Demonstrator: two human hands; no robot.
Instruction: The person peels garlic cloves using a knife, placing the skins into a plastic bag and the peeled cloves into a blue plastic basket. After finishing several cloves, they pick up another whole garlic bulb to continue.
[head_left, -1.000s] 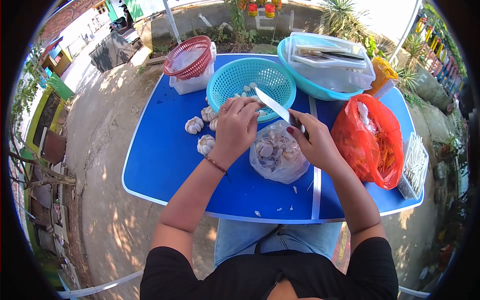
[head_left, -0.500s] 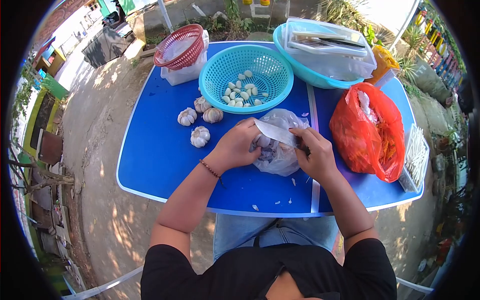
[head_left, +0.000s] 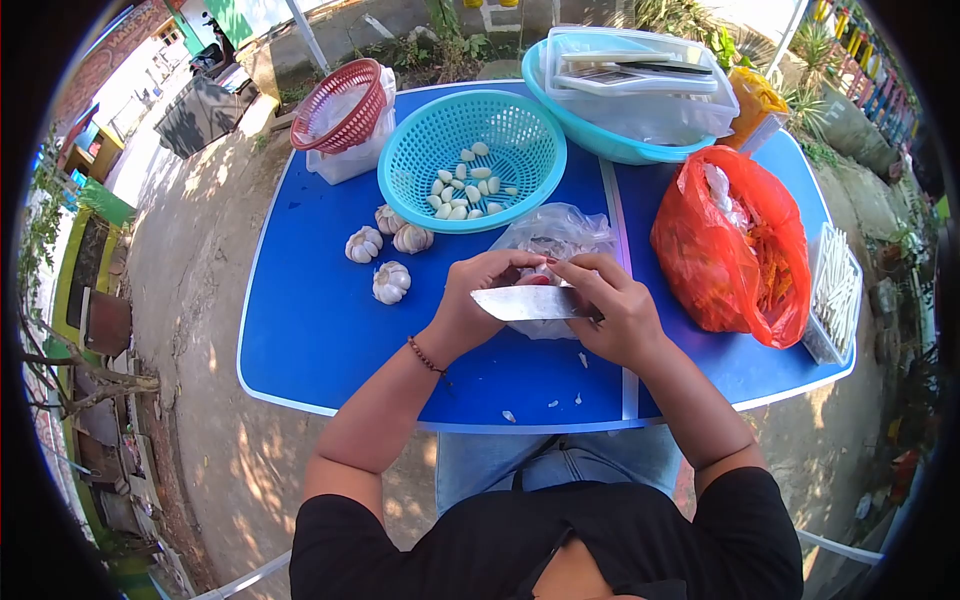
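My right hand [head_left: 622,312] is closed round the handle of a knife [head_left: 525,303], its wide blade pointing left. Pinched in my left hand [head_left: 474,298] is a small garlic clove [head_left: 541,272], mostly covered by fingers; the fingertips of both hands meet at it. Beneath and behind them lies a clear plastic bag [head_left: 572,226] with garlic skins in it. Several whole garlic bulbs [head_left: 391,283] rest on the blue table to the left. Beyond the hands, a turquoise colander [head_left: 540,150] holds several peeled cloves [head_left: 473,193].
On the blue table [head_left: 320,340], a red plastic bag [head_left: 690,250] stands right, beside a box of white sticks [head_left: 835,280]. At the back are a red basket [head_left: 362,115] on a white container and a turquoise basin [head_left: 610,147] bearing clear plastic boxes [head_left: 640,100]. Skin scraps lie near the front edge.
The knife has come down from above the bag and now lies in front of the fingers. Both hands have drawn closer together, and the view has shifted slightly.
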